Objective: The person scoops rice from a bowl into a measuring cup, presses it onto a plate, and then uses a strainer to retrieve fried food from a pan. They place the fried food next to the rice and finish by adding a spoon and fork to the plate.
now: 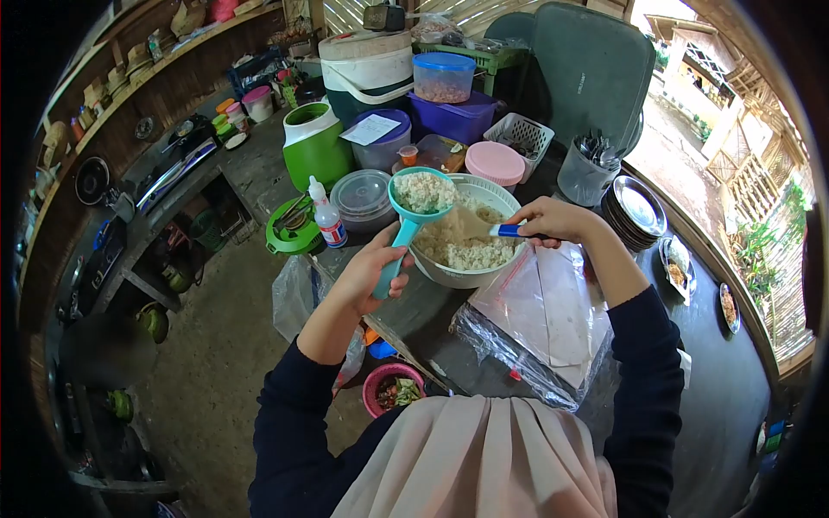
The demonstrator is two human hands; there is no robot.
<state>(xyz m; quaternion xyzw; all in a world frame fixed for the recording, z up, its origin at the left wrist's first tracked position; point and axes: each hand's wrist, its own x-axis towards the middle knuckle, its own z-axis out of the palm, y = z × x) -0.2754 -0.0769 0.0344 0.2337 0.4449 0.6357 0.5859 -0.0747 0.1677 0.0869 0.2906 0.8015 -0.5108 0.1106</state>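
Note:
My left hand [371, 272] is wrapped round the handle of a teal scoop [402, 236], whose round bowl is filled with white rice [423, 192]. The scoop is held over the left rim of a white basket [458, 276] that also contains rice. My right hand [561, 221] grips the blue handle of a rice paddle [508, 230]. The paddle's pale blade lies at the rice in the basket, beside the scoop.
A white squeeze bottle [327, 216] and lidded tub [361, 197] stand left of the basket. Plastic-wrapped boards [553, 319] lie in front. Stacked plates [637, 207] and a cutlery container [585, 177] are at right. A pink basket [373, 390] sits below the table edge.

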